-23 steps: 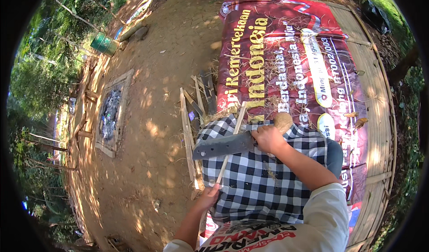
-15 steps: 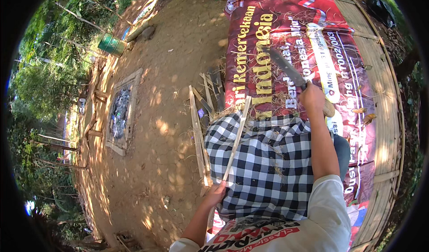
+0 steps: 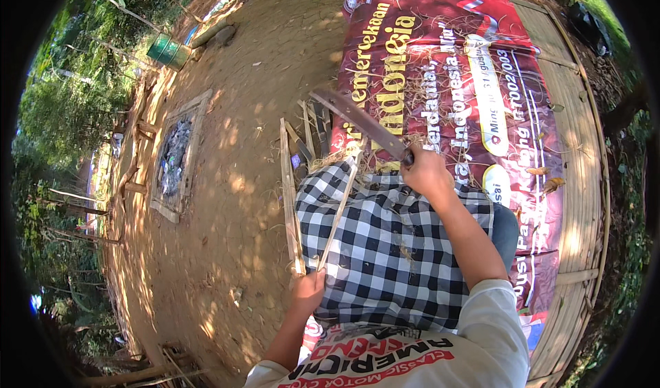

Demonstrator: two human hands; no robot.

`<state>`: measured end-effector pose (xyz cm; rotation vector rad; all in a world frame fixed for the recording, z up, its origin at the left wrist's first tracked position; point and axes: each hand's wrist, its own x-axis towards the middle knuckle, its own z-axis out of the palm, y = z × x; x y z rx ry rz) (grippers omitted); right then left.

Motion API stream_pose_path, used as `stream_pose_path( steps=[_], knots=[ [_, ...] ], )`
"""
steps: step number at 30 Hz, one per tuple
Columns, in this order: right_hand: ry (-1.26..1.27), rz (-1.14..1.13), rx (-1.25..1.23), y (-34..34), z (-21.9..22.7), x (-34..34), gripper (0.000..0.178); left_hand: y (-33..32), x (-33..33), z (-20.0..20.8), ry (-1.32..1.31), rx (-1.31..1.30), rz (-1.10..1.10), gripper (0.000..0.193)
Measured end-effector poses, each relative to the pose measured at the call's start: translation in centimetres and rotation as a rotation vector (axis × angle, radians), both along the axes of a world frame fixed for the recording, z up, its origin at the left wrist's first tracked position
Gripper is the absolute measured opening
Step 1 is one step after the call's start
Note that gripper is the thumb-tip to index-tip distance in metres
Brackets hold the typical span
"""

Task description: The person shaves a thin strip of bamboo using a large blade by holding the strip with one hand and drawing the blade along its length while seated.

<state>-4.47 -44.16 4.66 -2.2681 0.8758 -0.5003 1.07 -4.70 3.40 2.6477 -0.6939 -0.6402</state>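
Black-and-white checked cloth [image 3: 392,250], pale tan stick [image 3: 339,212], dark brownish knife [image 3: 364,122], red banner [image 3: 509,34]

A red banner [image 3: 512,34] with pale letters is spread over a bench [image 3: 577,212] of bamboo slats, and two brown dry leaves [image 3: 552,184] lie on it. To the left, on the brown ground [image 3: 237,144] with spots of sunlight, a rectangular frame [image 3: 165,212] surrounds grey ash [image 3: 174,155]. Farther away, a green drum [image 3: 168,51] leans near the leafy plants [image 3: 75,123].
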Motion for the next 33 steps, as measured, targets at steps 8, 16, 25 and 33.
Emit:
stream_pose_path(
  steps=[8, 16, 25, 33],
  knots=[
    [0.061, 0.554, -0.441, 7.9, -4.4, 1.1, 0.013, 0.1, 0.5, -0.4, 0.034, -0.051, 0.002, 0.049],
    [0.095, 0.52, -0.454, 6.0, -6.4, 1.6, 0.017, -0.4, -0.2, -0.6, 0.0, -0.169, 0.014, 0.048],
    [0.029, 0.475, -0.537, 1.7, -6.0, 1.3, 0.025, -0.7, 0.0, -0.4, 0.122, -0.266, 0.116, 0.052],
    [0.469, -0.252, -0.353, -9.8, -1.3, -3.1, 0.016, 2.1, 0.1, -2.7, 0.192, -0.242, 0.126, 0.047]
  ],
)
